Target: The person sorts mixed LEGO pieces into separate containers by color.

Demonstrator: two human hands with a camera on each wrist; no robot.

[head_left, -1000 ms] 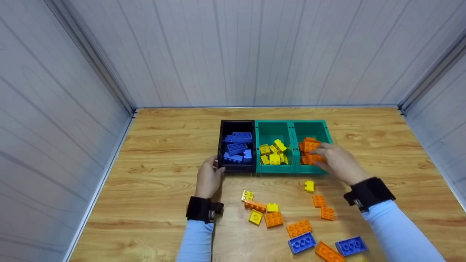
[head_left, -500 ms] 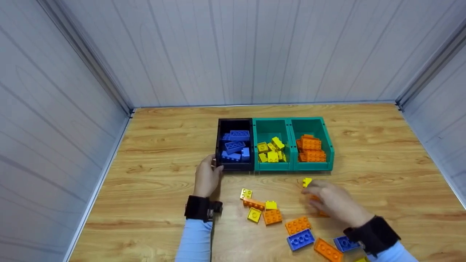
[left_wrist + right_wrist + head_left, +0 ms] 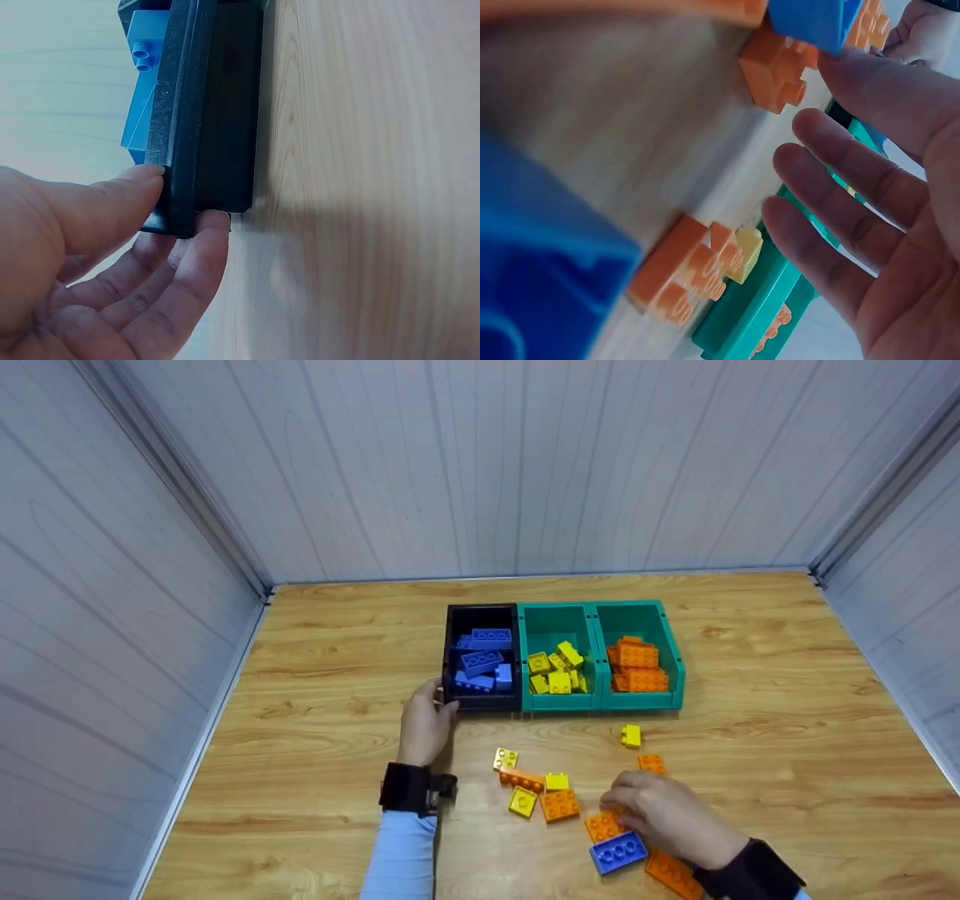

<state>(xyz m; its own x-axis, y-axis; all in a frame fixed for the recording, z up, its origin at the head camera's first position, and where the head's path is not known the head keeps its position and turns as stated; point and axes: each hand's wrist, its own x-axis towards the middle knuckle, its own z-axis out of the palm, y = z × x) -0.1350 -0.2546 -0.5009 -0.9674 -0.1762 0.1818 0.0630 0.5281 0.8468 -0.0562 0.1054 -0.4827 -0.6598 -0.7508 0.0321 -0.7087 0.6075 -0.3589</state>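
Note:
My left hand (image 3: 426,727) grips the front left corner of a black bin (image 3: 487,703) that contains blue toy building bricks (image 3: 482,661). In the left wrist view the thumb (image 3: 112,199) lies on the bin's rim, the fingers against its outside. My right hand (image 3: 667,814) hovers low over the loose bricks, partly covering an orange brick (image 3: 604,826). Beside that brick lies a blue brick (image 3: 619,853), hollow side up. The right wrist view shows the right fingers (image 3: 840,214) spread and nearly straight, holding nothing. There the thumb tip is close to a blue brick (image 3: 810,22); contact cannot be judged.
Two green bins adjoin the black one: the middle bin (image 3: 559,703) contains yellow bricks (image 3: 559,682), the right bin (image 3: 641,702) orange bricks (image 3: 645,680). Several yellow and orange bricks (image 3: 561,806) lie in front. A yellow brick (image 3: 631,736) lies nearer the right bin. Panels (image 3: 480,472) enclose the table.
My right hand has withdrawn from the orange bricks in the right bin, moving toward me and then left over the loose bricks. The left hand stays on the black bin.

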